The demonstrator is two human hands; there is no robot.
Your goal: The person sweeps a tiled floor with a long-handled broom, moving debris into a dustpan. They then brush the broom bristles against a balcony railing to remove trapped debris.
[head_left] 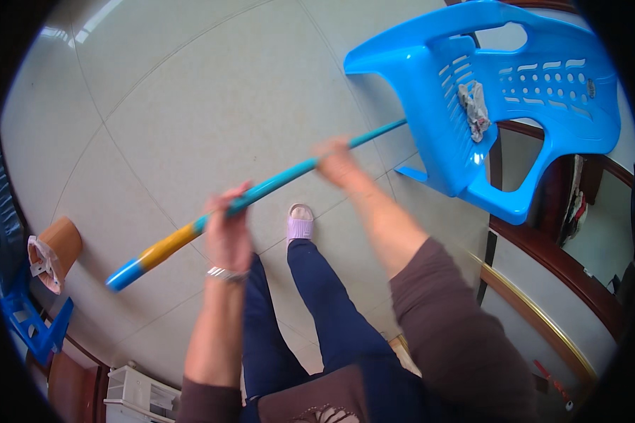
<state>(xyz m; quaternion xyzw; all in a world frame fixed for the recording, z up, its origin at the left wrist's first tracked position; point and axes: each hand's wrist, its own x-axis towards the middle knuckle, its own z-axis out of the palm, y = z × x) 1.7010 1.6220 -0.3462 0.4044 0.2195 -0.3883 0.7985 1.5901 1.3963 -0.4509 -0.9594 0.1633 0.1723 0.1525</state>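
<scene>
Teal pole (279,182) reaching behind blue chair (430,134)
Left hand (228,233) and right hand (336,163) are wrapping fingers around the pole.

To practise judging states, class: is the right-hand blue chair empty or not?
The blue chair is not empty: a crumpled pale scrap lies on its slotted surface. Paper or plastic, I cannot tell.

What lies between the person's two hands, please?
Only a stretch of pole lies between the left hand and the right hand, over floor, in the head view.
</scene>
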